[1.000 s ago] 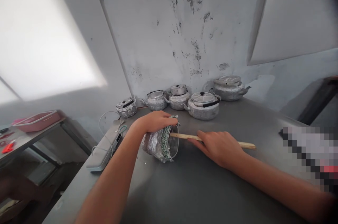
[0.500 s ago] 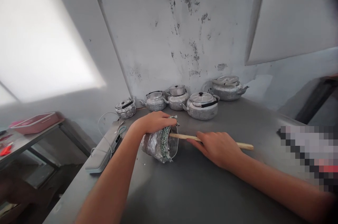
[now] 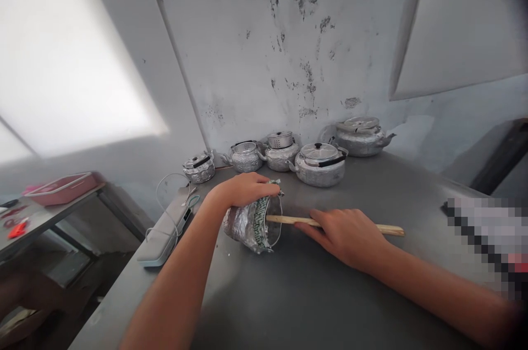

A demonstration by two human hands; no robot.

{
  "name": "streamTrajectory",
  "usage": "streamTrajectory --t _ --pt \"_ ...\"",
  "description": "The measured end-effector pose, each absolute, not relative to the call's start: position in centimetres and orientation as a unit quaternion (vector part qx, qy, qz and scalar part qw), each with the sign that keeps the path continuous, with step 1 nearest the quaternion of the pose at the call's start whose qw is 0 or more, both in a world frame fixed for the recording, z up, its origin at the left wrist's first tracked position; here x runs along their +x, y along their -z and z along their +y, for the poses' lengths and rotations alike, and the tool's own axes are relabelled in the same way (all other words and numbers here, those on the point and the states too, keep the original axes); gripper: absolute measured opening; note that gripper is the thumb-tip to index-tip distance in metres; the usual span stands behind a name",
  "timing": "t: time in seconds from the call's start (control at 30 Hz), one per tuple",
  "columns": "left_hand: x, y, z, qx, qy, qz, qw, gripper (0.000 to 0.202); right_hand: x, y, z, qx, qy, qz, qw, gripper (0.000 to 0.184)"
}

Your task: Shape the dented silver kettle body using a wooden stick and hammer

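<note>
A foil-covered pot (image 3: 243,227) lies tilted on its side on the grey table, its mouth facing right and a green-and-white patterned band inside the rim. My left hand (image 3: 243,190) grips it from above, thumb along the upper rim; its other fingers are partly hidden behind the pot. My right hand (image 3: 344,234) is closed around a light wooden stick (image 3: 390,229). The stick's left end reaches into the pot's mouth, and its right end sticks out past my hand.
Several silver kettles stand along the wall, among them a lidded kettle (image 3: 319,168) and a larger kettle (image 3: 358,141). To the left are a pale case (image 3: 165,234) with a cable on it and a side table with a pink basket (image 3: 61,189). A blurred-out object (image 3: 490,234) lies at right.
The whole view has shifted slightly, so things appear a little further right. My right hand and the stick have moved slightly right relative to the pot. Both hands keep their grip.
</note>
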State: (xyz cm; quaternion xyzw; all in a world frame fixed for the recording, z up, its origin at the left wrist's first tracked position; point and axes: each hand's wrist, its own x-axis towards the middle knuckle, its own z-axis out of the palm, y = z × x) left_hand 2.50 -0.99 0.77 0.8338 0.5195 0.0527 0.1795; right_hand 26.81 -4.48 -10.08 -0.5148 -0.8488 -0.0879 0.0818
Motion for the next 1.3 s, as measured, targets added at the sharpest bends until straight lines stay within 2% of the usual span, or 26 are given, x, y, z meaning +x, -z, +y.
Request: streamTrajectory --t 0.57,0.97,1.2,1.3 --pt "1.0 -1.0 -0.3 0.833 -0.056 0.508 0.214 0.051 27.6 9.7 -4.2 -0.499 0.104 -0.853 0.114 0.056" --pt "1.5 -0.3 -0.5 0.833 -0.073 0.505 0.212 0.059 26.9 9.7 -4.5 -0.505 0.079 -0.856 0.078 0.058" --pt "1.4 -0.2 -0.3 0.836 -0.085 0.500 0.210 0.055 26.7 9.6 -4.4 -0.514 0.067 -0.853 0.058 0.061" --pt "1.3 -0.2 -0.5 0.828 -0.118 0.504 0.214 0.061 26.7 9.4 -4.6 -0.519 0.065 -0.851 0.055 0.062"
